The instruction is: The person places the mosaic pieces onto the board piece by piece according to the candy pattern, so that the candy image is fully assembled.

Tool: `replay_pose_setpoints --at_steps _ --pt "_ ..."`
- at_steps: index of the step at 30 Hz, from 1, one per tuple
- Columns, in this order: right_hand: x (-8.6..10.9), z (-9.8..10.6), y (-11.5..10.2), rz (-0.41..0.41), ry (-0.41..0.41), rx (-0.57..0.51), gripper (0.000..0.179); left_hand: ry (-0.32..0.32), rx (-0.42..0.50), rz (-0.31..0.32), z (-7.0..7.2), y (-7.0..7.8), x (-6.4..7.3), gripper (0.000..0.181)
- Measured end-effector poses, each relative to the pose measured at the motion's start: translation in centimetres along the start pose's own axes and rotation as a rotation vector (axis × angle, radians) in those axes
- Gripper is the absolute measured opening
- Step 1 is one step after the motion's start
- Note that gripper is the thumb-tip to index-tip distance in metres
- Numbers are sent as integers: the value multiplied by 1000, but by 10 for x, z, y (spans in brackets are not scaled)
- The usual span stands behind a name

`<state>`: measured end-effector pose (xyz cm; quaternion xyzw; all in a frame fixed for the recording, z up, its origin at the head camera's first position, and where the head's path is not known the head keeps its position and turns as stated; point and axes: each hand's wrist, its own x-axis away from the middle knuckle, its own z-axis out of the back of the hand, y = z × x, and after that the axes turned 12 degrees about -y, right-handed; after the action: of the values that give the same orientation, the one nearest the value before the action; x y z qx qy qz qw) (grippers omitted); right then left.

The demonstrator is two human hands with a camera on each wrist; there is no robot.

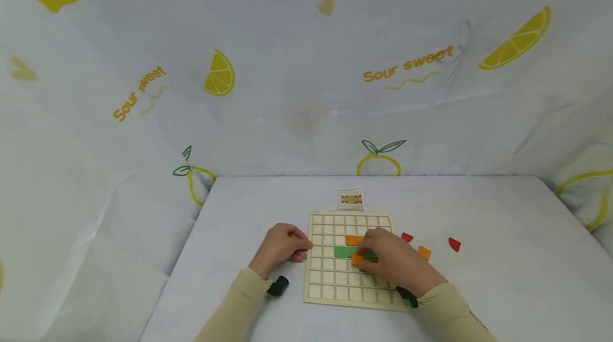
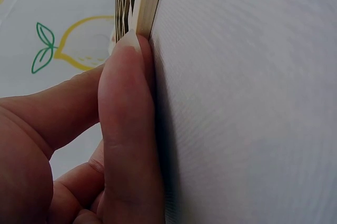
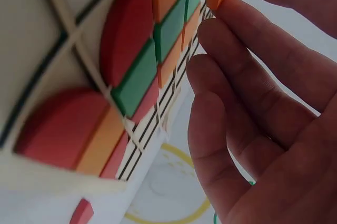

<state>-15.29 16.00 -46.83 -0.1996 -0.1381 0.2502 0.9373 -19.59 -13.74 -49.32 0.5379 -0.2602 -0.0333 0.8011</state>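
Observation:
A pale wooden grid board (image 1: 328, 292) lies on the table. At its left edge my left hand (image 1: 282, 246) pinches the rim; in the left wrist view the thumb (image 2: 126, 108) and a finger meet there. Over the middle of the grid, my right hand (image 1: 397, 259) holds an orange square tile (image 1: 356, 259) between thumb and forefinger. Green square tiles (image 1: 340, 252) form a row on the board, with orange tiles (image 1: 351, 240) along its far side. Red curved tiles (image 3: 126, 29) show beside them in the right wrist view; from the head view my right hand covers that part.
A small pattern card (image 1: 351, 199) lies beyond the board's far edge. To the right of the board are a red quarter-round tile (image 1: 454, 244), an orange square (image 1: 424, 252) and another red piece (image 1: 407, 237). A lemon-print cloth (image 1: 297, 145) stands behind the table.

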Motion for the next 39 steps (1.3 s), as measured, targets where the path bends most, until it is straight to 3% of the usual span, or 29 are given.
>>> replay_pose_setpoints --at_steps 12,30,35,39 --pt "2 -6 -6 34 34 73 14 -3 1 4 -1 3 0 20" --pt "1 -6 -7 41 23 94 11 0 1 0 -1 5 -1 20" --pt "6 1 -3 -7 11 64 11 6 -4 11 -1 4 0 19" --pt "14 15 12 -91 -15 51 12 14 -9 15 -1 2 1 20"
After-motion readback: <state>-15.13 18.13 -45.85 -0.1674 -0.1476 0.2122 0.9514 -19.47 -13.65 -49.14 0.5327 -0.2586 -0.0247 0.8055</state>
